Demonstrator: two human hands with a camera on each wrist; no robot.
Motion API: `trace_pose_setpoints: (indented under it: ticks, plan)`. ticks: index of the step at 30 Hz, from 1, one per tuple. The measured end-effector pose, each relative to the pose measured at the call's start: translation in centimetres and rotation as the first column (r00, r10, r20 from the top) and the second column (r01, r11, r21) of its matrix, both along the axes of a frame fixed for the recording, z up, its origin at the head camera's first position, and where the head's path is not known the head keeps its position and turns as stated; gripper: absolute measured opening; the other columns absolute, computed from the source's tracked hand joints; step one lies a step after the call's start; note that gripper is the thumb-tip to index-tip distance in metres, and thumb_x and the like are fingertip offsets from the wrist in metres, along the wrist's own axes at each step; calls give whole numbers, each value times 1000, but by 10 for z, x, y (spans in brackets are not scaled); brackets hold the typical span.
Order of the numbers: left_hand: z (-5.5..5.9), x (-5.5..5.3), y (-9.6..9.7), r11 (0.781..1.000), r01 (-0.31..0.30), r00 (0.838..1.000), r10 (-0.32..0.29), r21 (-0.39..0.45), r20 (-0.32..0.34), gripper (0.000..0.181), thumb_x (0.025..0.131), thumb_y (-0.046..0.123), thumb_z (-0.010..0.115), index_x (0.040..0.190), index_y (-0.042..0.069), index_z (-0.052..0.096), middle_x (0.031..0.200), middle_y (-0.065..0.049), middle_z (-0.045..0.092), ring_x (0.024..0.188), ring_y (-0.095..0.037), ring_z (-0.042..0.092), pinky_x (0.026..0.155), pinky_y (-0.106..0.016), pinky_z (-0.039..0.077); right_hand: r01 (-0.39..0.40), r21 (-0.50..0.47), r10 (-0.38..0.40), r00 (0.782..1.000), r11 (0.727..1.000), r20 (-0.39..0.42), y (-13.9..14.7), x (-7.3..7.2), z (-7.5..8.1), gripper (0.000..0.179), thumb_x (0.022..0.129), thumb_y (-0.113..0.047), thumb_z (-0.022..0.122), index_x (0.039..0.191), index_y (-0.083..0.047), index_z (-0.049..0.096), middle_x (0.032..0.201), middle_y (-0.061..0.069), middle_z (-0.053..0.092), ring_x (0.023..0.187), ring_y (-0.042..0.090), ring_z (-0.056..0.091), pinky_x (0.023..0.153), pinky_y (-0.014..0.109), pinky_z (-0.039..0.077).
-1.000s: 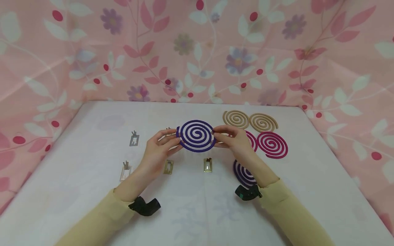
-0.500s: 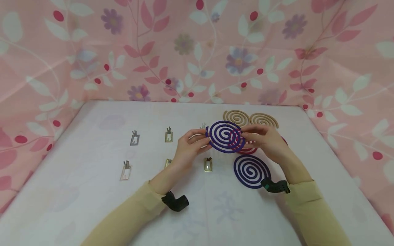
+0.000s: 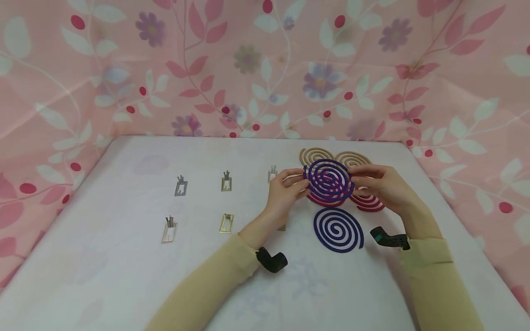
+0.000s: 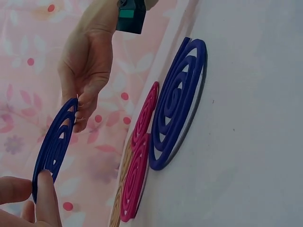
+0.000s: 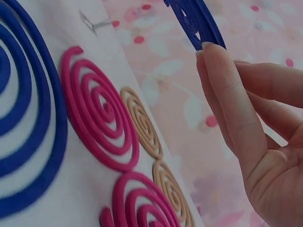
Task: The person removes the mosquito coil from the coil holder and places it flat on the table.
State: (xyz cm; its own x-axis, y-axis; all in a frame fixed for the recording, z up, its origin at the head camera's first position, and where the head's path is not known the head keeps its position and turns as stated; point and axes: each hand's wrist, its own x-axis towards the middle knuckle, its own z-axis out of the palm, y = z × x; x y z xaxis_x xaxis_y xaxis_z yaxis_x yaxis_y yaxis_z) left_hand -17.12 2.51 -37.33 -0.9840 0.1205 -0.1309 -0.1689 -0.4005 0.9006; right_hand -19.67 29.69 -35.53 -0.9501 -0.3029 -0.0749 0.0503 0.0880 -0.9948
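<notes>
Both hands hold a blue mosquito coil point(image 5: 214, 30) raised over the table. My left hand point(image 3: 281, 195) pinches its left edge between thumb and fingers, and my right hand point(image 3: 385, 188) pinches the right edge. In the head view the held coil overlaps two pink mosquito coils point(image 5: 106, 108) lying behind it. A second blue mosquito coil point(image 3: 337, 229) lies flat on the table, nearer the body than the raised one. Two tan mosquito coils point(image 5: 145, 124) lie at the back, partly covered in the head view by the held coil.
Several small metal coil stands, such as a silver one point(image 3: 180, 194) and a gold one point(image 3: 225, 231), lie in two rows left of the coils. My left hand and wrist partly hide the nearest ones. A floral cloth point(image 3: 248, 82) rises behind the white table point(image 3: 103, 207).
Both hands have carried the blue coil rightward, from above the middle of the table to over the pink coils. The blue coil lying on the table has come into full view.
</notes>
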Motion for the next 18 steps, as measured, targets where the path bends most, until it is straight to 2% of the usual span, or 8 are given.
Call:
trace_pose_setpoints:
  ticks: [5, 9, 12, 16, 18]
  plan:
    - [-11, -7, 25, 1000, -8, 999, 7, 23, 36, 30, 91, -5, 67, 120, 0, 63, 110, -17, 70, 83, -13, 67, 89, -43, 58, -1, 59, 0, 1000, 998, 18, 25, -1, -3, 28, 98, -8, 62, 125, -2, 66, 115, 0, 67, 97, 13, 69, 84, 31, 60]
    - [-17, -9, 46, 999, -16, 998, 14, 30, 53, 28, 88, -8, 68, 115, 0, 65, 98, -10, 71, 77, -12, 66, 82, -38, 61, -45, 59, 45, 999, 997, 3, 48, 0, -5, 26, 99, -2, 59, 124, -1, 66, 112, 0, 69, 95, 14, 70, 84, 32, 60]
    - [-18, -8, 59, 999, -6, 998, 4, 34, 58, 27, 87, -9, 68, 113, -1, 65, 94, -6, 69, 74, -11, 66, 81, -40, 61, -82, 64, 83, 996, 995, -22, 62, 3, -4, 26, 99, 2, 56, 123, -1, 66, 110, -1, 70, 92, 13, 71, 83, 31, 60]
    - [-20, -6, 72, 999, 18, 998, -20, 33, 58, 28, 87, -10, 67, 113, -3, 64, 93, -6, 68, 72, -10, 65, 81, -42, 61, -117, 81, 120, 992, 990, -34, 77, 7, -4, 29, 99, 5, 53, 125, 0, 64, 112, -1, 70, 93, 14, 71, 84, 34, 60]
    - [-22, -6, 76, 999, 30, 998, -32, 25, 62, 28, 86, -11, 67, 113, -3, 64, 94, -8, 69, 72, -10, 65, 78, -39, 62, -117, 112, 122, 992, 987, -37, 82, 9, -4, 29, 98, 6, 53, 126, 2, 61, 113, 0, 70, 95, 14, 71, 84, 36, 60]
